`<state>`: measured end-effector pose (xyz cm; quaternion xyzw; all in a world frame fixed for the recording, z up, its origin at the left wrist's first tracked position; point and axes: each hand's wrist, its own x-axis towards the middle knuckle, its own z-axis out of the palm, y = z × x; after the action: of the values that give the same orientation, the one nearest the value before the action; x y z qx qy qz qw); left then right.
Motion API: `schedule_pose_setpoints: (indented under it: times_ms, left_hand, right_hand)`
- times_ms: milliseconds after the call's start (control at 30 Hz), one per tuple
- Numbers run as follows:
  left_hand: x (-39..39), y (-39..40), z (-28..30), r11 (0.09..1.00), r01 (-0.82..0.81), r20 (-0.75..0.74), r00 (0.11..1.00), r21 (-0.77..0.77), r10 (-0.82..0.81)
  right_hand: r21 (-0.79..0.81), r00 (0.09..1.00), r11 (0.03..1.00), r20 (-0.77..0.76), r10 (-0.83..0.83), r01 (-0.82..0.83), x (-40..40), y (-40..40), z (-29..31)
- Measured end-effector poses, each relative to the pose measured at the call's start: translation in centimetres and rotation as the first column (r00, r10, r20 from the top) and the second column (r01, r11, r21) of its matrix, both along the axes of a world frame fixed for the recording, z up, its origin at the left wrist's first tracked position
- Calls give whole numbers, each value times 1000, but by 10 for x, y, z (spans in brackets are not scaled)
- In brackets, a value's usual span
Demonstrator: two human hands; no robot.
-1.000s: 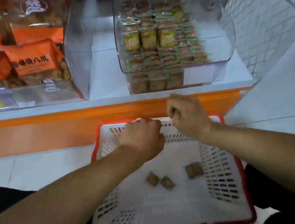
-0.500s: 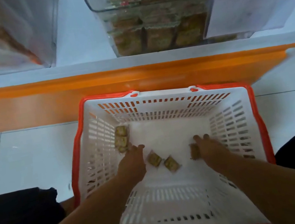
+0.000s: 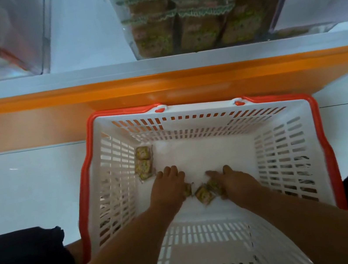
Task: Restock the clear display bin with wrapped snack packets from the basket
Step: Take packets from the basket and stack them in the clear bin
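My left hand point(image 3: 170, 187) flat over a packet point(image 3: 187, 190), right hand point(image 3: 234, 180) spread on another point(image 3: 214, 185) — grips unclear, basket point(image 3: 188, 115) below blurred clear bin point(image 3: 200, 7).

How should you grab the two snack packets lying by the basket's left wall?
Come from above and the right, since the basket wall blocks their left side. The two packets lie flat, end to end, so I'd pinch each one's free right edge, probably with the left hand, which is nearer.

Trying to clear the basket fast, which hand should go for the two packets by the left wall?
Left. The left hand lies just beside the two packets; the right hand is farther off, over the middle packets.
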<state>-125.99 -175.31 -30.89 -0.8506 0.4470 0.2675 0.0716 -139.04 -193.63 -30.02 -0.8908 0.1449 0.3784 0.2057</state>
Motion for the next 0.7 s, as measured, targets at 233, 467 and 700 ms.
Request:
schedule_pose_setpoints:
  times_ms: [233,467,700]
  left_hand:
    - [41,13,22,955,-287,104,950,-68,293]
    - [70,9,16,963,-243,46,970,116,239]
    - [76,10,13,980,-97,76,993,174,85]
  right_hand:
    - [-124,997,990,-21,-72,69,5,12,3]
    - [352,883,810,-163,-441,470,6,27,10]
    - [75,982,981,-70,-174,179,7,68,6]
